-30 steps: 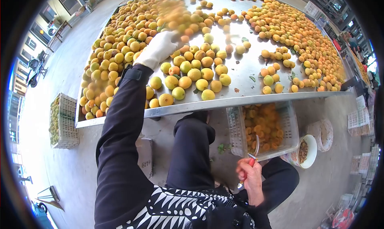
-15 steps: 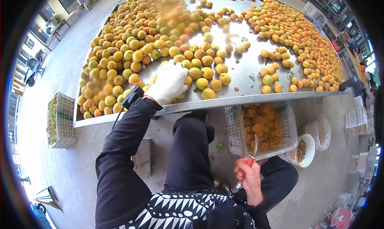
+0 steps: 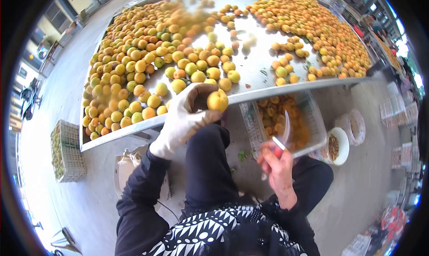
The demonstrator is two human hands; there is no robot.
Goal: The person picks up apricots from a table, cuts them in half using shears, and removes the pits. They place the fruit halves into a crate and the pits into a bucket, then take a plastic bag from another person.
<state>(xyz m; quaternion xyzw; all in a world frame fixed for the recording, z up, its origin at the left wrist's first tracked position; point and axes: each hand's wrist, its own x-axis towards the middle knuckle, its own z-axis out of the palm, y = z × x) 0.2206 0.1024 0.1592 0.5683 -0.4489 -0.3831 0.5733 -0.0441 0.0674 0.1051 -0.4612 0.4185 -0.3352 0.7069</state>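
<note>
A yellow apricot-like fruit (image 3: 217,101) is held between the thumb and fingers of my left hand (image 3: 185,115), which wears a white glove, just in front of the metal table's edge (image 3: 250,95). My bare right hand (image 3: 278,169) is closed round the red handle of a curved knife (image 3: 286,127), its blade pointing up. Behind the knife is a plastic crate (image 3: 320,126) with orange fruit pieces, partly blurred. Many yellow and orange fruits (image 3: 134,55) lie on the tabletop beyond my left hand.
On the right floor stand a white bowl (image 3: 343,149) with brown bits and a pale bucket (image 3: 357,127). A crate of green fruit (image 3: 71,155) is at the left. My knees are below the table edge. More fruit (image 3: 313,28) covers the table's right side.
My left hand has come back from among the fruits to the table's front edge, now with one fruit in it. My right hand has moved slightly up with the knife. The view has shifted.
</note>
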